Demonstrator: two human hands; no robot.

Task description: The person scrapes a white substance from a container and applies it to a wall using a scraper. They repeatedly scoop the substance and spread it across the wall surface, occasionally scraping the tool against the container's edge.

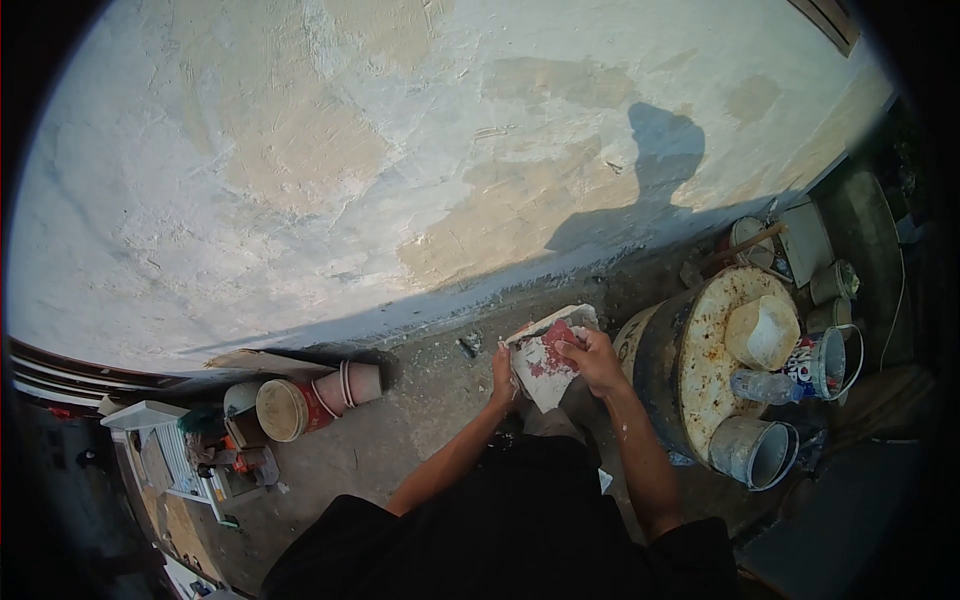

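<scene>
My left hand (pixel 504 376) is closed on the left edge of a pale board (pixel 540 388) smeared with white plaster, held in front of my body. In my right hand (pixel 597 362) is a red scraper (pixel 560 345), pinched between thumb and fingers and lying against the plastered face of the board. White plaster spots mark both hands. Ahead stands a wall (pixel 300 180) with white and beige patches of plaster, and my shadow falls on its right part.
A rusty-topped drum (pixel 705 340) stands at the right, carrying a white tub, a plastic bottle (pixel 765 386) and metal buckets (pixel 752 452). Flowerpots (pixel 350 385) and a bucket (pixel 282 411) lie on the left near the wall, beside a white rack (pixel 180 455) with clutter.
</scene>
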